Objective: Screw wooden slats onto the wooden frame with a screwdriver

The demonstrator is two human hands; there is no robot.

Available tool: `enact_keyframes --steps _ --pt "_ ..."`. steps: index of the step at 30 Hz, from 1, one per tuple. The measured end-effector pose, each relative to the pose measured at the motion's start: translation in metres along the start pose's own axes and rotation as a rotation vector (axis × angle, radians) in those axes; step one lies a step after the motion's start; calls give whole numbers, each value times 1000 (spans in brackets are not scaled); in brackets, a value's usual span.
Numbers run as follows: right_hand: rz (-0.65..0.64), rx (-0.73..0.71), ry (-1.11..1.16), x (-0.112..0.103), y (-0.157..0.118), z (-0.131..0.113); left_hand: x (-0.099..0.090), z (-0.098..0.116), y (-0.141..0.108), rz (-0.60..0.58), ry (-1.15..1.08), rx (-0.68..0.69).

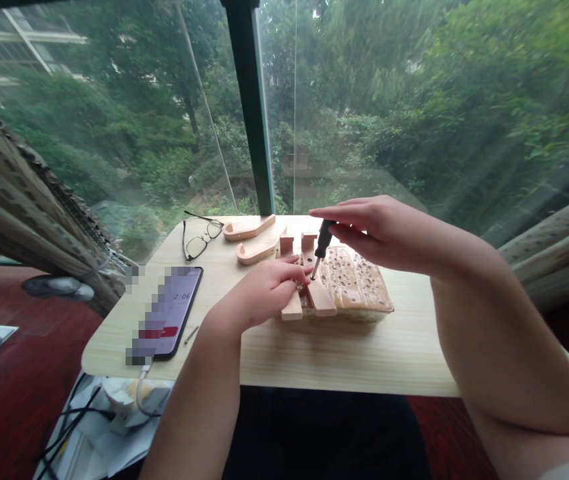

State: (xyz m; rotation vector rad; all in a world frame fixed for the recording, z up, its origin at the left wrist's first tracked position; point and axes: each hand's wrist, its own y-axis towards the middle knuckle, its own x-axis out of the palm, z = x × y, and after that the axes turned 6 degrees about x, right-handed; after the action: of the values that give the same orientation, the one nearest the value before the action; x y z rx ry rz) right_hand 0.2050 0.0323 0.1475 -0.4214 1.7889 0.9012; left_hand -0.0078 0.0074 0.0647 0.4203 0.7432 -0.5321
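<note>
My right hand is closed on the black handle of a screwdriver, its fingers stretched over the top. The screwdriver leans slightly, and its tip meets a hole or screw in a pale wooden hook. Alongside lies a second wooden hook. Both rest across a clear-topped box with brown speckled contents. My left hand presses down on the hooks, its fingers around them near the screwdriver tip; part of its grip is hidden.
Two more curved wooden hooks, a far one and a nearer one, lie beside eyeglasses. A phone with a cable and a loose screw are at the left of the wooden table. Windows stand behind.
</note>
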Motion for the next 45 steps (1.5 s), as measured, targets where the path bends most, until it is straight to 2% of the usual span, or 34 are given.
enact_keyframes --steps 5,9,15,17,20,22,25,29,31,36,40,45 --pt "99 154 -120 8 3 0 1 0 1 2 -9 11" --pt "174 100 -39 14 6 5 1 1 1 8 -16 -2" --pt "-22 -24 42 2 1 9 2 0 1 9 -26 1" --pt "2 15 -29 2 1 8 2 -1 1 16 -39 2" --pt "92 148 -149 9 4 5 3 -1 1 16 -52 -2" --pt "122 166 -137 13 6 4 2 0 1 15 -55 -7" --pt "99 83 -31 13 6 4 2 0 1 21 -54 -9" --pt "-5 37 18 3 0 5 1 1 1 21 -45 -1" --pt "-35 48 7 -1 -2 4 1 1 1 23 -51 -2" --pt "11 153 -175 2 2 0 2 -1 2 22 -65 -1" --pt "-57 126 -189 1 3 -2 3 -2 1 20 -74 2" --pt "27 191 -249 1 2 -4 3 -3 1 34 -89 -7"
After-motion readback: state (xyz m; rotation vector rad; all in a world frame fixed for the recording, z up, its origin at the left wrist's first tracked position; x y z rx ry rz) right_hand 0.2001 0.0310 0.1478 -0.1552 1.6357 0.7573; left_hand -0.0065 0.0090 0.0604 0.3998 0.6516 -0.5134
